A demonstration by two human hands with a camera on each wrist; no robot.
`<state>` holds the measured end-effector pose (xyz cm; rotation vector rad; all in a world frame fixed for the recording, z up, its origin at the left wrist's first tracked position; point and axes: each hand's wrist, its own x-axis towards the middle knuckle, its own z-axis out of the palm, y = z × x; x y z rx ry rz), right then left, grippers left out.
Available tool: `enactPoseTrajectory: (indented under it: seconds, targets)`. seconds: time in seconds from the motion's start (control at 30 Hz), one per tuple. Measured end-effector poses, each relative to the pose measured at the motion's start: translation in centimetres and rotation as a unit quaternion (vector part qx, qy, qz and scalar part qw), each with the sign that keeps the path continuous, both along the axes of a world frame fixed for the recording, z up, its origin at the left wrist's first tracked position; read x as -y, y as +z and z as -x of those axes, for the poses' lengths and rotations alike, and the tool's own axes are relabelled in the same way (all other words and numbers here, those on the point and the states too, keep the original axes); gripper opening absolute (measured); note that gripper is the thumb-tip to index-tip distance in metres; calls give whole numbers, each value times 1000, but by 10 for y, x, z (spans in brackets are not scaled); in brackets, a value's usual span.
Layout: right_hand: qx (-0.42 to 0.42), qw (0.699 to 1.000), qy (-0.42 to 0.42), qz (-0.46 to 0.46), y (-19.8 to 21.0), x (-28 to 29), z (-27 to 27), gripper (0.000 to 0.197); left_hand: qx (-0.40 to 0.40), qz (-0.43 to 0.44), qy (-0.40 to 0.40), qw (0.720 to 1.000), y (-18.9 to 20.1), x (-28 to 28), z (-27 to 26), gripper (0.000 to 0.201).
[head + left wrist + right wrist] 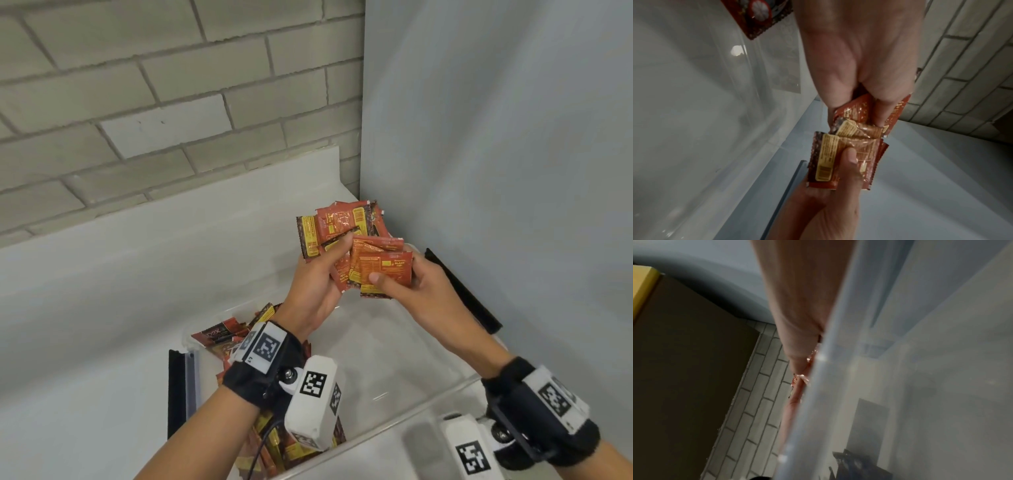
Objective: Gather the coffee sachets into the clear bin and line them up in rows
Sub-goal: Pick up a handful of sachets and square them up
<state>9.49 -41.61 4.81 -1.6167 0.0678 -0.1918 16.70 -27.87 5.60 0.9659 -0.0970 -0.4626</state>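
Observation:
Both hands hold a loose bunch of red and yellow coffee sachets [352,243] in the air above the far end of the clear bin [404,356]. My left hand [320,277] grips the left part of the bunch, thumb across its front. My right hand [407,281] pinches the nearer sachets [387,274], thumb on top. In the left wrist view the left hand [857,68] and the right hand's thumb [849,160] clamp the crumpled sachets [840,154]. More sachets [226,337] lie piled in the bin's left side, partly hidden by my left wrist. The right wrist view is mostly blocked by the bin's wall [838,386].
The bin sits on a white counter [102,308] in a corner, with a grey brick wall [137,85] behind and a plain wall [496,137] at the right. Black strips [176,394] flank the bin on the left and on the right [462,291].

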Motion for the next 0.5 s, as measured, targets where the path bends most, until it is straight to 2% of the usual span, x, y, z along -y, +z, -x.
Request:
enactPoseTrajectory:
  seconds: [0.2, 0.4, 0.5]
  targets:
    - [-18, 1000, 6, -7, 0, -1, -2, 35, 6, -7, -4, 1000, 0, 1, 2, 47]
    - [-20, 998, -36, -43, 0, 3, -4, 33, -7, 39, 3, 999, 1, 1, -3, 38]
    - [-17, 995, -44, -82, 2, 4, -5, 37, 6, 41, 13, 999, -1, -1, -7, 25]
